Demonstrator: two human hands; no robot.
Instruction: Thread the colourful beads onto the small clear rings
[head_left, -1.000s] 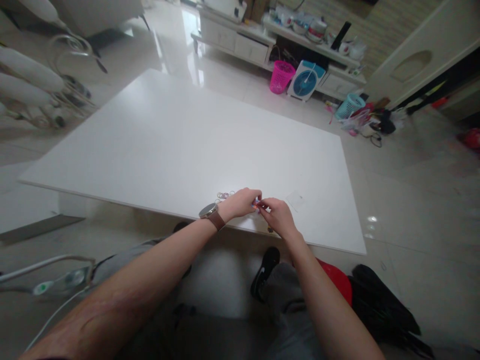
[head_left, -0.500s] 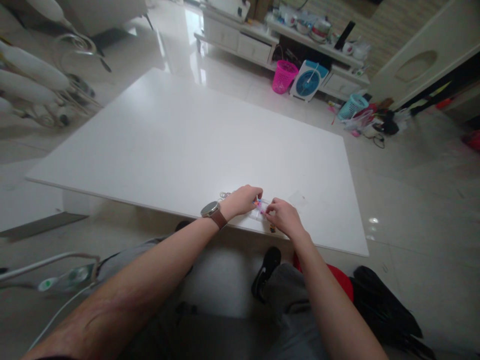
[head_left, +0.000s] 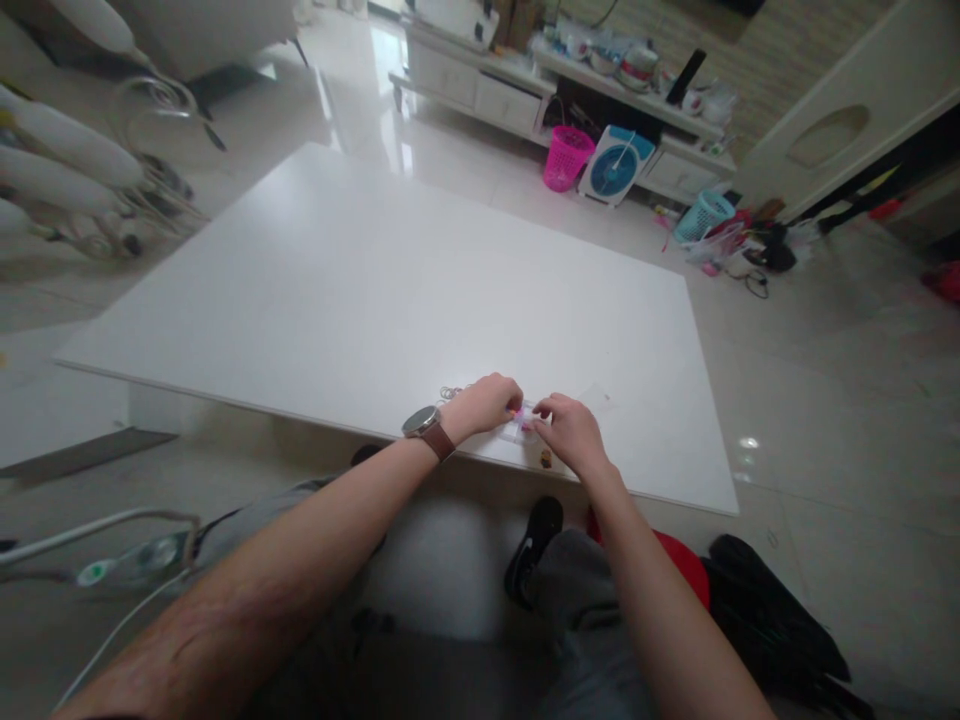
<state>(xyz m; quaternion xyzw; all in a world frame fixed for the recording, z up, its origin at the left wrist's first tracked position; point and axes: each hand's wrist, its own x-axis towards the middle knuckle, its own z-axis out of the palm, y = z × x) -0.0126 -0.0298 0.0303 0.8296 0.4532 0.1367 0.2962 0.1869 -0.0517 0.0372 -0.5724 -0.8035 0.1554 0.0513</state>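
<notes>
A small clear plastic tray (head_left: 514,433) lies near the front edge of the white table (head_left: 420,290), with tiny pink and orange pieces in it. My left hand (head_left: 489,402), wearing a watch (head_left: 422,421), reaches over the tray's left side. Its fingers are closed and pointing down at the small coloured pieces; what they grip is too small to make out. From the right, my right hand (head_left: 571,432) bends its fingers together at the tray's right side, beside a pink bit (head_left: 527,425). A small yellow-brown figure (head_left: 546,459) lies just below the right hand.
Thin metal rings (head_left: 448,393) lie left of my left hand. A clear plastic film (head_left: 596,396) rests beyond my right hand. Past the table stand a pink basket (head_left: 568,158), a blue-white fan (head_left: 616,166) and a light-blue basket (head_left: 703,215).
The fingers of my left hand have moved slightly down and closer over the pieces. My right hand has shifted a little, showing more of the tray and the small figure.
</notes>
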